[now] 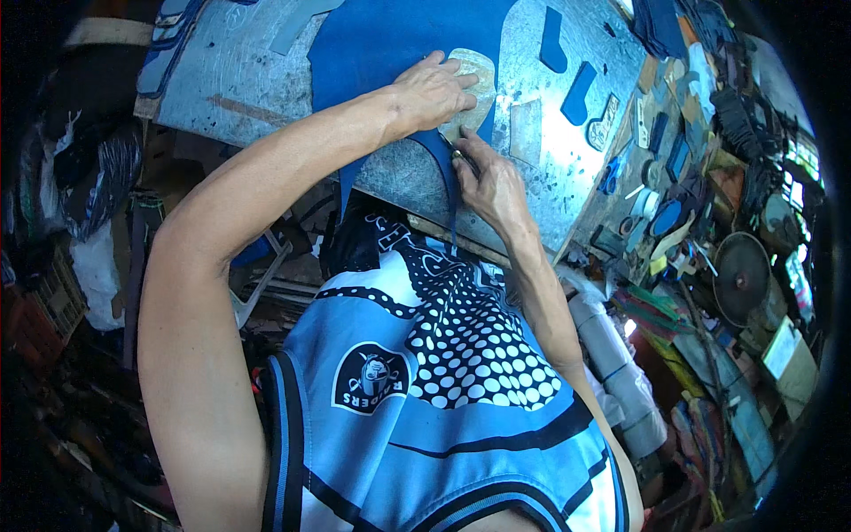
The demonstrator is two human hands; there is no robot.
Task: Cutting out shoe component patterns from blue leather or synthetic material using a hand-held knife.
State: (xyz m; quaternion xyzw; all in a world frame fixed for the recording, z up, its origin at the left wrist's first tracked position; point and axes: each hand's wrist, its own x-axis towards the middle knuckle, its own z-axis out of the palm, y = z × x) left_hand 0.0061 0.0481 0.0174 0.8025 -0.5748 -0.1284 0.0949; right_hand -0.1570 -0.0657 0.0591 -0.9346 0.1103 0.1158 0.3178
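Note:
A pale, worn, rounded template [481,69] lies on a large blue sheet of leather-like material [381,40] at the table's near edge. My left hand [434,93] rests flat on the template with its fingers spread, pressing it onto the sheet. Close below it, my right hand [496,193] is closed round a small knife [456,153], whose blade tip meets the sheet near the template's lower edge. Narrow blue strips of the sheet hang over the table edge beneath my hands. My fingers hide part of the knife's handle.
The scuffed metal-topped table [257,80] carries cut blue pieces [580,93], a grey rectangular piece [526,131] and a patterned template [604,122]. Tape rolls and scraps crowd the right side, with a round dark disc [743,279] beyond. A white plastic bag [97,275] hangs at left.

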